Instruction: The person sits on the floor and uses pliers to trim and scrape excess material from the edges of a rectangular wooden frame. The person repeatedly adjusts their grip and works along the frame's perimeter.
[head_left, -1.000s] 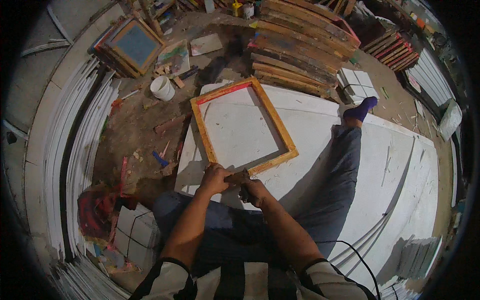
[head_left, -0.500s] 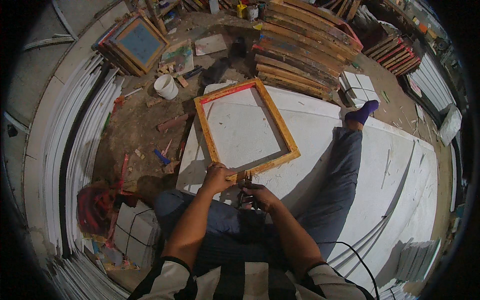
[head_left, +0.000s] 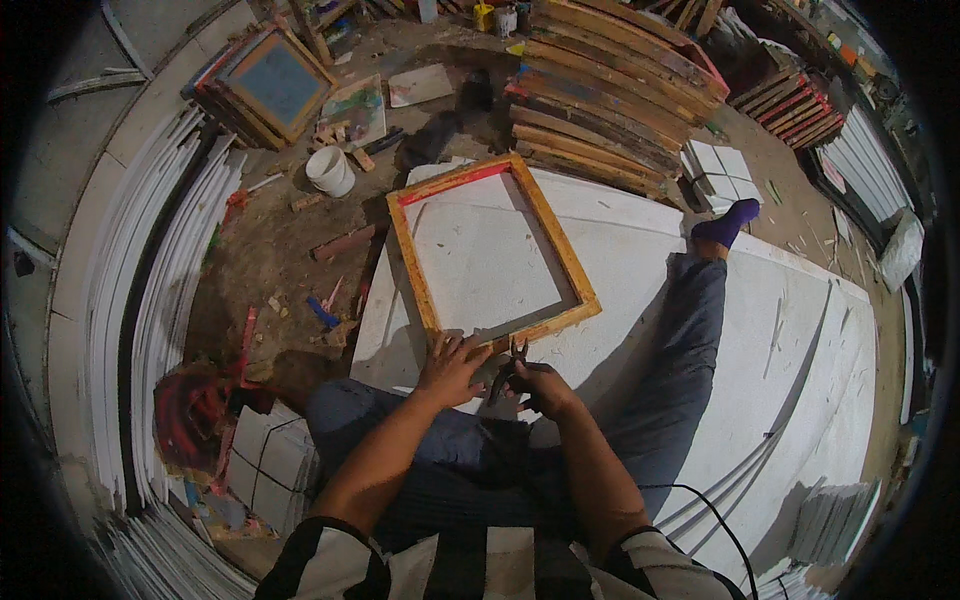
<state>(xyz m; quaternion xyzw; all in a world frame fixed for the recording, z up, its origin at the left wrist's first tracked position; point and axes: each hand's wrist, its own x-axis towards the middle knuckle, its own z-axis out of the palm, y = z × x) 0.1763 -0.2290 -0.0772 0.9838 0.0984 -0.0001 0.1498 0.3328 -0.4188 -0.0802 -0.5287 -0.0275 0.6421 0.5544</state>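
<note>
A yellowed wooden frame [head_left: 412, 262] with a red-stained far inner edge lies in front of me on a white sheet [head_left: 800, 330]. My left hand [head_left: 450, 370] rests on the frame's near left corner, fingers spread. In my right hand [head_left: 543, 387] is a pair of dark pliers [head_left: 500, 382], their jaws pointing up at the near bar of the frame. Whether the jaws touch the wood or grip anything, I cannot tell.
My outstretched leg [head_left: 690, 340] lies on the sheet to the right. Stacked wooden frames [head_left: 600, 100] stand beyond it. At the left are a white bucket [head_left: 330, 172], a stack of white strips [head_left: 150, 300] and a blue-meshed frame [head_left: 275, 85]. A black cable [head_left: 720, 515] curves at lower right.
My left hand has loosened from its grip on the frame's corner and spread its fingers, shifting right. The pliers have moved slightly right and tilted. The frame stays about where it was.
</note>
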